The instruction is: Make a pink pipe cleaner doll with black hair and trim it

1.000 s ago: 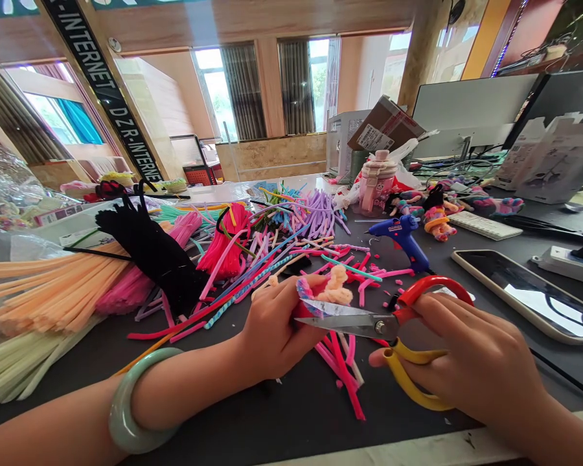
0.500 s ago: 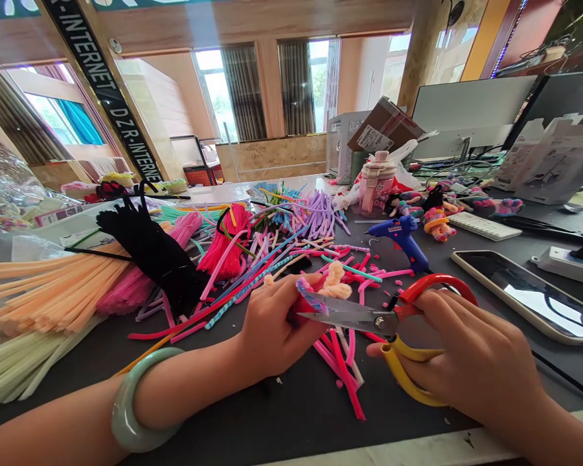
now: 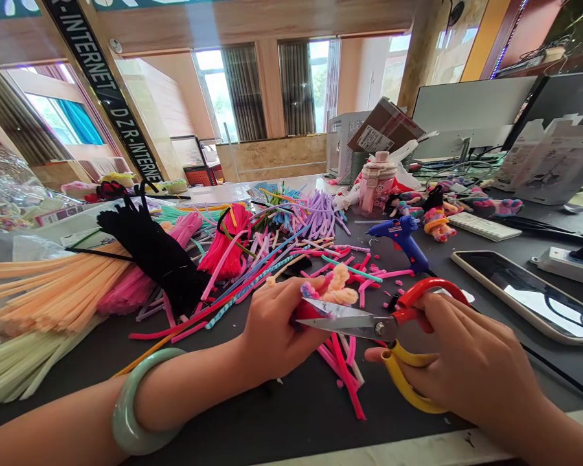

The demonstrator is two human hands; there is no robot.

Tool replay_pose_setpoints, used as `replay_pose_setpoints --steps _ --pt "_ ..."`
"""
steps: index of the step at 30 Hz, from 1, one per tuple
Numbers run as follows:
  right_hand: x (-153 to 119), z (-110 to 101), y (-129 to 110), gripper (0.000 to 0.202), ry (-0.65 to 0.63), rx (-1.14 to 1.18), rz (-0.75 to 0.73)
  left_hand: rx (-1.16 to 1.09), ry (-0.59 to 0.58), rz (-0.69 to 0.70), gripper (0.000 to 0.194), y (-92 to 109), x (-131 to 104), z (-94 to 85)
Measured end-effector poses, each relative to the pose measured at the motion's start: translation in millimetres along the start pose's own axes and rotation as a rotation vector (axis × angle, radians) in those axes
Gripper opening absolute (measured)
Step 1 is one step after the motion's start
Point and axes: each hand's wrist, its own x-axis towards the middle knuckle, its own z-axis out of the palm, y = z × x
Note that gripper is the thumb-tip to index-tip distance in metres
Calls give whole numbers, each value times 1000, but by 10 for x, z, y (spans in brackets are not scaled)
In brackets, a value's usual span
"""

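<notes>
My left hand (image 3: 284,327), with a green bangle (image 3: 126,408) on its wrist, is closed around a small fuzzy pipe-cleaner piece (image 3: 340,286) in peach, pink and blue. Much of that piece is hidden by my fingers. In my right hand (image 3: 476,356) are scissors (image 3: 364,321) with one red and one yellow handle loop. Their blades are parted and lie against the piece close to my left fingers. Cut pink and red pipe cleaners (image 3: 342,375) lie on the dark table below my hands.
Bundles of peach (image 3: 78,291) and black pipe cleaners (image 3: 155,259) lie at the left. A blue glue gun (image 3: 403,239), a pink bottle (image 3: 375,184) and a phone (image 3: 529,291) are on the right. Monitors (image 3: 471,113) and a cardboard box (image 3: 383,133) stand behind.
The pipe-cleaner piece has turned slightly in my left hand, its peach part shifting right and its blue-pink strand looking shorter. The scissor blades have opened a little wider.
</notes>
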Motion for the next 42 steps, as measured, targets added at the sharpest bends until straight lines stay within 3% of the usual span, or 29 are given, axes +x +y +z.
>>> replay_pose_setpoints --steps 9,18,30,42 --pt "3 14 4 32 -41 -110 33 33 -15 -32 31 2 -3 8" --pt "-59 38 -1 25 -68 -20 54 36 -3 22 30 -3 2 -1" --pt "-100 58 32 40 -59 74 26 35 12 33 27 2 9 13" --pt "-8 -3 20 21 -39 101 32 51 21 4 28 8 9 20"
